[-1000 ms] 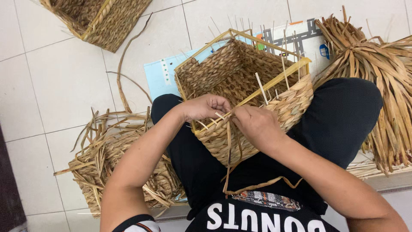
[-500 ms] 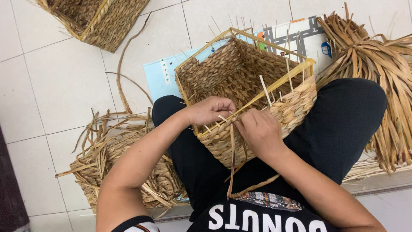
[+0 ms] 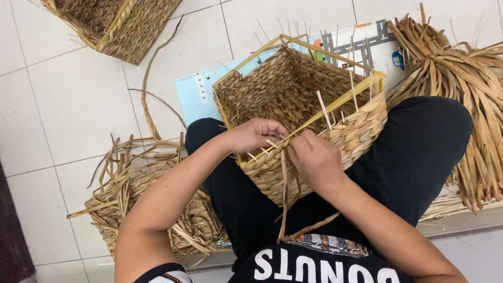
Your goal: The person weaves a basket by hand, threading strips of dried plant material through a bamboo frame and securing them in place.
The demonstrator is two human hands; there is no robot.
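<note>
The square woven basket point(image 3: 304, 110) rests tilted on the lap, rim unfinished. The left hand point(image 3: 254, 135) grips its rim; the right hand point(image 3: 314, 160) pinches a loose straw strand point(image 3: 283, 199).

Woven fibre on glossy tile

The basket point(image 3: 293, 99) is rough, matt plaited straw on a smooth yellow frame; loose dried strands point(image 3: 456, 89) look coarse; the floor point(image 3: 68, 99) tiles are glazed.

Your left hand point(image 3: 254, 135) and right hand point(image 3: 313, 159) pinch a straw strand point(image 3: 283, 196) at the basket point(image 3: 293, 99) rim. The basket sits on your lap.
</note>
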